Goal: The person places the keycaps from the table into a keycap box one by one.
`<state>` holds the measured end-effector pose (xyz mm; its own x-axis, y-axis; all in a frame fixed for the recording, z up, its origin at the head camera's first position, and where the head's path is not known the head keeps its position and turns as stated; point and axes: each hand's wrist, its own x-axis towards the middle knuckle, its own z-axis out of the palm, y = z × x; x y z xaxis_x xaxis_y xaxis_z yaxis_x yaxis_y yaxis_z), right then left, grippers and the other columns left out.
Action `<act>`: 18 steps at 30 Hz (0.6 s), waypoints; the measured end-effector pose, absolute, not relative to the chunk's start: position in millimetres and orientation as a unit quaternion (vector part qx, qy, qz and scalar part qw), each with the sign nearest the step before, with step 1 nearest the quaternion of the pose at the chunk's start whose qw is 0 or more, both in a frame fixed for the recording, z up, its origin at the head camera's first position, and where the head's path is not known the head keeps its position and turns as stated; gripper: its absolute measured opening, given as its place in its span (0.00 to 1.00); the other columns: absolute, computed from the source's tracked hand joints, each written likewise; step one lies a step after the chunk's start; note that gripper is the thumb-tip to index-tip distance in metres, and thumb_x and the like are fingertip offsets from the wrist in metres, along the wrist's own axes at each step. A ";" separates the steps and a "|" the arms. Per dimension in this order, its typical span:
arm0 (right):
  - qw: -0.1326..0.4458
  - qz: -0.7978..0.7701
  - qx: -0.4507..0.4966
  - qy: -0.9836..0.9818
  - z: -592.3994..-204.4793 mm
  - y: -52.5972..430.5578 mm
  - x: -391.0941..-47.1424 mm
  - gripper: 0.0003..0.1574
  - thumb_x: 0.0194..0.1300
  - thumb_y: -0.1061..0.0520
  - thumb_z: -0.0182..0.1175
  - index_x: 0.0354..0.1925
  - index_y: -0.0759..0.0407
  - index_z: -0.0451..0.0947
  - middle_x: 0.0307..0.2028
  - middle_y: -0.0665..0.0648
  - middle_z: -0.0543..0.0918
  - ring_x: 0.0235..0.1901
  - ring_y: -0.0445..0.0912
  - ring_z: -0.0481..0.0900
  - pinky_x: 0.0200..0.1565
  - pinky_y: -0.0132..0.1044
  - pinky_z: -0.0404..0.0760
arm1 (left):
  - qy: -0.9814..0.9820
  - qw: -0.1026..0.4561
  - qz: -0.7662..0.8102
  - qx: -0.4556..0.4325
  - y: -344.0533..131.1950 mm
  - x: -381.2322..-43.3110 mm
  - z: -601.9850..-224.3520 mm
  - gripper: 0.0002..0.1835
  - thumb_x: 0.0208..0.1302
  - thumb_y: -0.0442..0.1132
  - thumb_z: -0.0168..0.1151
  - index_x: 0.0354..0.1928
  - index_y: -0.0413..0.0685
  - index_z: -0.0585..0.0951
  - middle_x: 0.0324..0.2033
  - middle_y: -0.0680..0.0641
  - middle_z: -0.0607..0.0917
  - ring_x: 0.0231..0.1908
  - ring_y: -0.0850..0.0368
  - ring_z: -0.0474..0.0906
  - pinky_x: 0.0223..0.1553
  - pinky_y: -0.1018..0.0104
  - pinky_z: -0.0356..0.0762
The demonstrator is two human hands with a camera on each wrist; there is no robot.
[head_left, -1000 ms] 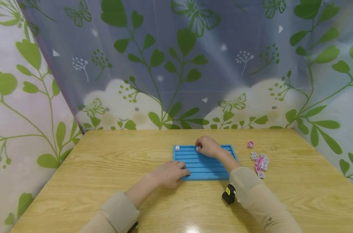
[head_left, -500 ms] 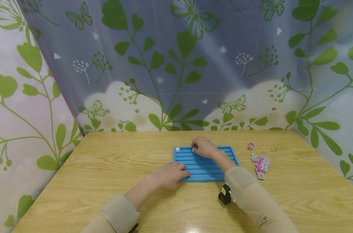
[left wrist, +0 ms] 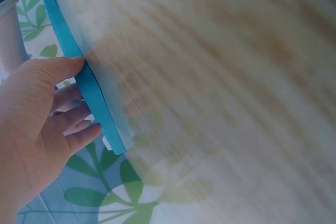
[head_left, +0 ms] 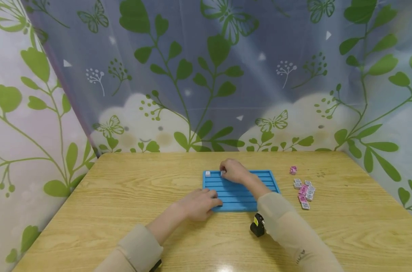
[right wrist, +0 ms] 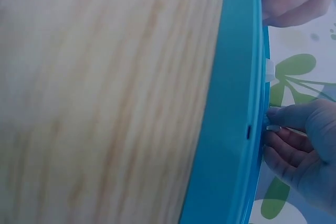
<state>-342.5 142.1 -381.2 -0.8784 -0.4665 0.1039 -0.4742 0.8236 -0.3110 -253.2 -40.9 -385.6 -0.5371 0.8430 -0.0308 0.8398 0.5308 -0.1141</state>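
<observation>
A blue ridged tray lies on the wooden table. My left hand holds its front left corner; in the left wrist view the thumb presses the blue edge and the fingers reach along it. Over the tray's back row, my right hand pinches a small white tile between thumb and fingers. Another white tile sits in the back left corner of that row, a short gap left of the pinched one. In the right wrist view the tray's front wall hides most of the rows.
Right of the tray lies a loose cluster of white tiles and pink tiles. Behind them is a small pink group. A patterned curtain hangs at the table's back edge. A black wrist camera hangs below the right sleeve.
My right hand has slid left along the tray's back row with the white tile, closer to the corner tile. The left hand stays at the tray's corner.
</observation>
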 end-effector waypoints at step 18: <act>0.014 0.152 0.241 -0.958 -384.1 131.6 -345.7 0.06 0.62 0.64 0.57 0.39 0.64 0.78 0.34 0.57 0.75 0.34 0.49 0.72 0.38 0.42 0.74 | -0.875 0.014 0.058 -0.480 -40.8 -254.6 -386.3 0.18 0.63 0.41 0.59 0.56 0.56 0.76 0.47 0.51 0.75 0.46 0.57 0.71 0.48 0.63 0.72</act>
